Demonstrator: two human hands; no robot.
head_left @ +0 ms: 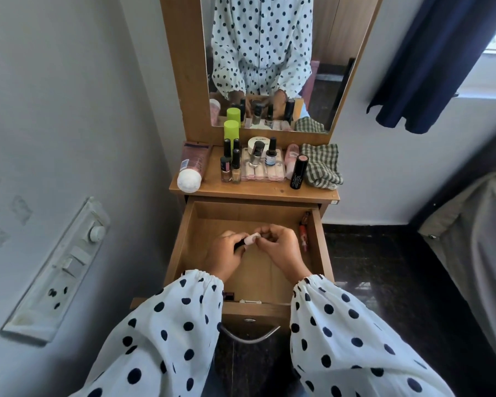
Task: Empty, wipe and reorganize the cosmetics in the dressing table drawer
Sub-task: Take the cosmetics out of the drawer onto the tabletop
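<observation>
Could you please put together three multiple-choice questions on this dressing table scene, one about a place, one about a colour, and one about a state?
1. Where does the checked cloth lie?
A. inside the drawer
B. on the right end of the table top
C. on the floor

2. What colour is the cap of the tall bottle at the back left of the top?
A. lime green
B. red
C. dark blue

3. What state is the drawer in?
A. pushed shut
B. pulled open and packed full
C. pulled open and nearly emptied

Answers:
1. B, the cloth sits bunched beside the black tube on the top.
2. A, the cap is bright lime green.
3. C, bare wood shows below the left hand and right hand, which share a grip on a small pink item; a red item lies by the right wall.
</observation>
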